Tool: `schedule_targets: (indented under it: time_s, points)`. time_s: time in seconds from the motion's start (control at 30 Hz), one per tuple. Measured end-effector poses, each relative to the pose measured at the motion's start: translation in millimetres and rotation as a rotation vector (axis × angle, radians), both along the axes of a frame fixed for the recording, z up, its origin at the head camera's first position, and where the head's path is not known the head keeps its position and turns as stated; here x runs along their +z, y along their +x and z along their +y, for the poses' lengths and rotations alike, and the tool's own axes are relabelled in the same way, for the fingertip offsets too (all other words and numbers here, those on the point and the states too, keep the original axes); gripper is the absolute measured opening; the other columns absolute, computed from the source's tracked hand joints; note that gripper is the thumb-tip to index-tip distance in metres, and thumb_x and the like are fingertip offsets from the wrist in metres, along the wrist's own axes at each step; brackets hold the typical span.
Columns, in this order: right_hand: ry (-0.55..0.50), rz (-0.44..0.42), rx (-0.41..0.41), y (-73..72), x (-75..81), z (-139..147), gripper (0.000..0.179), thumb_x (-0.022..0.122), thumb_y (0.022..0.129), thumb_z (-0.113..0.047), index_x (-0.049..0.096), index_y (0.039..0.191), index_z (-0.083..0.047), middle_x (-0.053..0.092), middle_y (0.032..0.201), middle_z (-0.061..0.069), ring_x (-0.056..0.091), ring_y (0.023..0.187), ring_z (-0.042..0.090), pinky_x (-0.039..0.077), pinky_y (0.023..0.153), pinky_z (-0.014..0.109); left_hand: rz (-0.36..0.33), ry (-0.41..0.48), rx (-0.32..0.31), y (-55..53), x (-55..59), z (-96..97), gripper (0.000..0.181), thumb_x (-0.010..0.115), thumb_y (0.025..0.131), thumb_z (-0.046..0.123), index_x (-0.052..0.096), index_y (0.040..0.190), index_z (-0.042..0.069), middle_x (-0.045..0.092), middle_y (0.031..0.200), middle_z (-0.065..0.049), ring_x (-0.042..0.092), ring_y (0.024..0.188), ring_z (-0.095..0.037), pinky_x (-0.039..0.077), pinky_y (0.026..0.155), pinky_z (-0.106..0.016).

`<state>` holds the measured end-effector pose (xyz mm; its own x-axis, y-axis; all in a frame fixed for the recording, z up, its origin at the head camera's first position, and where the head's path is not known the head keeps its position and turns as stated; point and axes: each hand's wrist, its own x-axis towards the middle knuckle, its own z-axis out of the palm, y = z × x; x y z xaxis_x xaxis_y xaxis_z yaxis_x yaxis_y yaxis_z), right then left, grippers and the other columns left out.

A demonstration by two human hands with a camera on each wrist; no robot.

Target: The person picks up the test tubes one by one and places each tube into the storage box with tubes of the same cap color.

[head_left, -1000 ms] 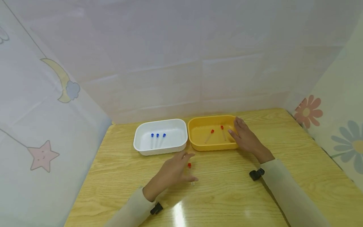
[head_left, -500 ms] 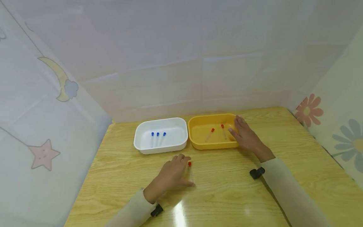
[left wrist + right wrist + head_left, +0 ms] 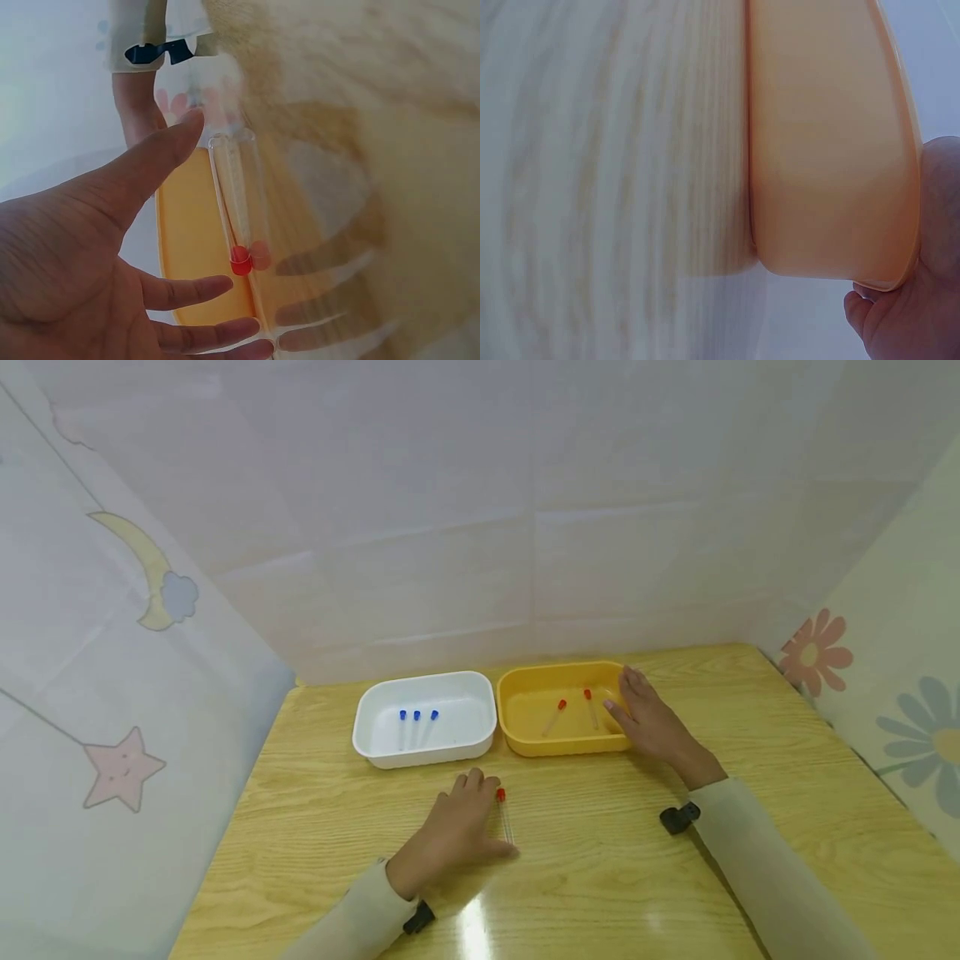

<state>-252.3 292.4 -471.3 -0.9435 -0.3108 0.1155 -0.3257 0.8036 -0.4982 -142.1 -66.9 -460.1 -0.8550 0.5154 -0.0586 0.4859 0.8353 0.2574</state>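
Observation:
A clear test tube with a red cap [image 3: 501, 795] lies on the table. My left hand [image 3: 453, 828] is around it from the left, thumb by its bottom end and fingers by its cap. In the left wrist view, slight gaps show between the test tube [image 3: 229, 195] and the thumb and index finger. At the right end of the yellow tray [image 3: 566, 747], my right hand [image 3: 652, 720] holds the rim, thumb on the inner side. Two red-capped test tubes [image 3: 555, 718] lie in that tray. The right wrist view shows the yellow tray's side wall [image 3: 825, 150] and part of the hand.
A white tray [image 3: 427, 757] stands directly left of the yellow one, with three blue-capped test tubes [image 3: 417, 727] in it. Both trays sit near the back of the wooden table [image 3: 600, 860], before a pale cloth wall [image 3: 420, 527].
My left hand has shifted slightly left and down, its thumb now by the test tube's bottom end and its index finger by the cap. The right hand has stayed on the yellow tray.

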Motion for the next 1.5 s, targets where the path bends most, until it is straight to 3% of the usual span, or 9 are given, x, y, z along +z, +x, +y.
schedule_targets:
  time_s: [0.6,0.77,0.93,1.07,1.3,1.5]
  points:
    - [0.005,-0.007,-0.009,0.8,1.9,-0.4,0.078,0.032,0.111,-0.045,0.002,0.156,0.011,-0.011,0.167,0.019,-0.008,0.154,0.041,0.002,0.121,0.060,0.023,-0.037,-0.007,-2.7,-4.0,4.7,0.074,0.086,0.071,0.062,0.057,0.118,0.012,0.045,0.105,-0.003,0.046,0.097,-0.022,0.041,0.061,-0.031]
    - [-0.003,-0.009,-0.009,1.9,2.3,-0.5,0.078,0.033,0.111,-0.045,0.002,0.156,0.011,-0.010,0.167,0.019,-0.009,0.154,0.040,0.002,0.121,0.059,0.031,-0.045,-0.030,-4.9,-4.1,4.6,0.075,0.086,0.072,0.061,0.057,0.118,0.010,0.045,0.104,-0.003,0.045,0.095,-0.021,0.045,0.063,-0.030]
    - [-0.010,-0.001,-0.003,2.0,1.7,-0.5,0.077,0.033,0.111,-0.044,0.003,0.156,0.011,-0.010,0.167,0.020,-0.009,0.154,0.040,0.002,0.122,0.058,0.011,-0.016,-0.059,-10.1,-2.8,1.8,0.080,0.085,0.074,0.061,0.056,0.125,0.007,0.048,0.109,-0.004,0.047,0.098,-0.020,0.051,0.075,-0.030]
    - [-0.009,0.002,-0.004,1.0,1.0,-0.8,0.077,0.034,0.111,-0.043,0.003,0.157,0.010,-0.009,0.167,0.019,-0.008,0.154,0.040,0.002,0.122,0.058,-0.005,0.026,-0.051,-16.2,-2.6,-0.9,0.089,0.082,0.076,0.063,0.050,0.139,0.008,0.051,0.127,-0.009,0.052,0.112,-0.023,0.055,0.085,-0.035]
    - [-0.013,0.006,-0.017,1.4,1.5,-1.7,0.077,0.035,0.111,-0.044,0.005,0.157,0.011,-0.007,0.167,0.019,-0.006,0.154,0.040,0.004,0.122,0.059,-0.040,0.155,-0.025,-27.5,0.7,-3.7,0.107,0.081,0.077,0.062,0.032,0.157,0.011,0.038,0.155,-0.018,0.051,0.132,-0.032,0.052,0.100,-0.044]
    - [0.003,0.000,-0.018,2.0,2.7,-1.4,0.077,0.034,0.111,-0.043,0.004,0.157,0.011,-0.008,0.167,0.019,-0.007,0.154,0.040,0.003,0.122,0.058,-0.002,0.246,-0.065,-33.3,3.0,-5.0,0.101,0.083,0.077,0.058,0.038,0.154,0.010,0.045,0.149,-0.013,0.054,0.127,-0.027,0.051,0.101,-0.043]
